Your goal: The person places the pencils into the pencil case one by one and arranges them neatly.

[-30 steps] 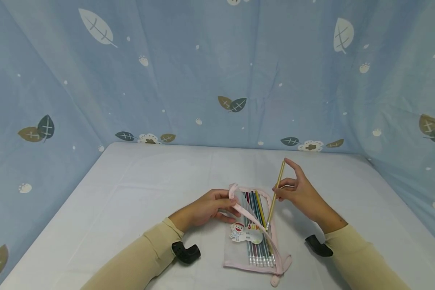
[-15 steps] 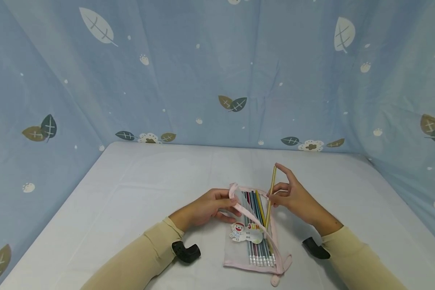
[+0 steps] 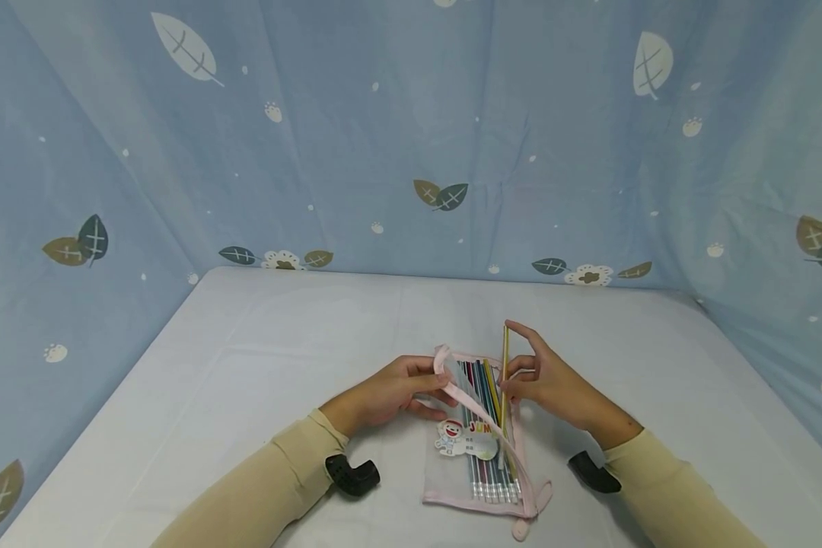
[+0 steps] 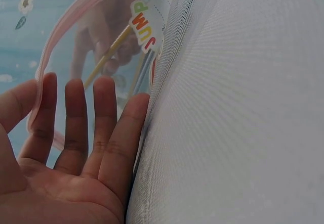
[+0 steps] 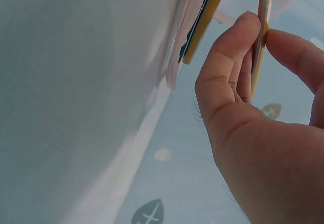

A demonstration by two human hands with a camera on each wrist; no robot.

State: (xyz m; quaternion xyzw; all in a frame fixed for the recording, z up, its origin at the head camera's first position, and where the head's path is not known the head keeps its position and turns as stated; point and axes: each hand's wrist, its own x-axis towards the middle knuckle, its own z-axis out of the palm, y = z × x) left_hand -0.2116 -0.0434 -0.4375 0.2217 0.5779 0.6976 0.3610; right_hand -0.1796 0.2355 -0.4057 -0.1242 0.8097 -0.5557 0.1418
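A clear pencil pouch (image 3: 445,476) with pink edging lies on the table, a cartoon label on its front. Several pencils (image 3: 482,388) lie inside, their silver ends toward the near edge. My left hand (image 3: 393,392) pinches the pink rim (image 4: 53,37) of the opening between thumb and forefinger, lifting it. In my right hand (image 3: 548,380) is a yellow pencil (image 3: 505,358), pinched between thumb and fingers, with the forefinger at its upper end. The pencil's lower part is inside the pouch, behind the clear front. In the right wrist view the same pencil (image 5: 263,11) shows between the fingertips.
The white table (image 3: 301,327) extends around the pouch. A blue curtain (image 3: 383,137) with leaf prints stands behind and at the sides. A black device (image 3: 352,477) sits at the left wrist, and another black device (image 3: 594,472) at the right.
My right hand has moved left and down, bringing the yellow pencil more upright and deeper into the pouch. The left hand keeps holding the rim in the same place.
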